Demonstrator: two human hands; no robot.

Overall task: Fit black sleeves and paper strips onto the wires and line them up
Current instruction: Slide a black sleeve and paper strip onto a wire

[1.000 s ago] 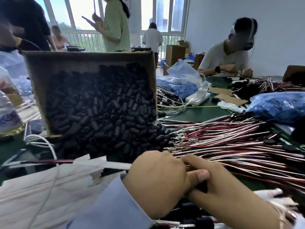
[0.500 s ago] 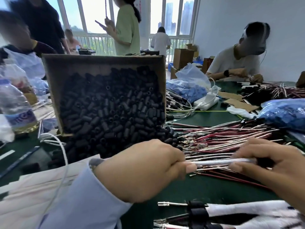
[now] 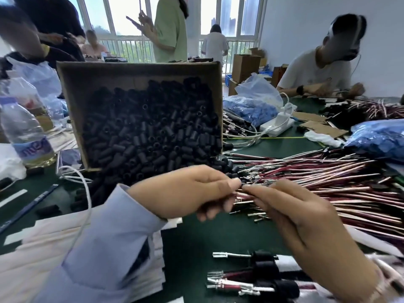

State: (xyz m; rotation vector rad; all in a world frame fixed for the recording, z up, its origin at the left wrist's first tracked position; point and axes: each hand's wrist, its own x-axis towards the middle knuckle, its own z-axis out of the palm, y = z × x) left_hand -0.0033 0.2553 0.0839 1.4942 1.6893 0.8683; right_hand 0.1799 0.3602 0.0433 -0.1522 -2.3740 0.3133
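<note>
Green table (image 3: 282, 145) — wires (image 3: 328, 178), box (image 3: 140, 71)

I see one head cam, wide-angle, facing forward and down across the table (image 3: 273, 147). Very close at 6 o'clock: left hand (image 3: 185, 191) and right hand (image 3: 306, 219); sleeve box (image 3: 140, 67) mid-range at 11; wires (image 3: 328, 178) run off toward 3.

Bright and even, lit by daylight from the windows (image 3: 129, 22) across the top of the frame, blown out to near white there. Only soft, faint shadows on the green bench (image 3: 282, 147). Sharpest mid-frame, on the box of black sleeves (image 3: 153, 132). Softened by motion blur around the left hand (image 3: 188, 191), the right hand (image 3: 306, 224) and the wire (image 3: 243, 195) pinched between them. Smeared along the bottom edge, bowed by the wide lens at both sides.
</note>
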